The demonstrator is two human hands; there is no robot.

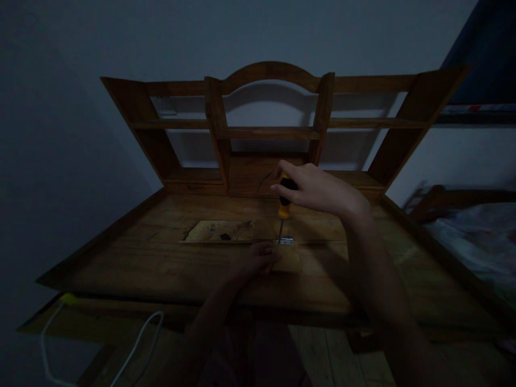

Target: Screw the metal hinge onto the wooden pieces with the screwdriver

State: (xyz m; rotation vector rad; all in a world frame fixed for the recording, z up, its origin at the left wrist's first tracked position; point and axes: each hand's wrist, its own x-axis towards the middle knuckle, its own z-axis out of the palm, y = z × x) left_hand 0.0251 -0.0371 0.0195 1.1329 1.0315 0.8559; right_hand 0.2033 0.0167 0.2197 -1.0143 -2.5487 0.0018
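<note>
My right hand is wrapped around the yellow and black handle of a screwdriver, which stands nearly upright. The shaft reaches down to a small metal hinge on the wooden desk top; whether the tip sits in a screw is too dark to tell. Beside the hinge, on its near left, my left hand rests low with its fingers curled together. What those fingers pinch, if anything, is hidden. A pale square wooden piece lies under the hinge's near side.
Left of the hinge is a pale, stained, rough-edged wooden patch. A wooden shelf unit rises along the back of the desk. A white cable loops at the front left, near a yellow object. Bedding lies at right.
</note>
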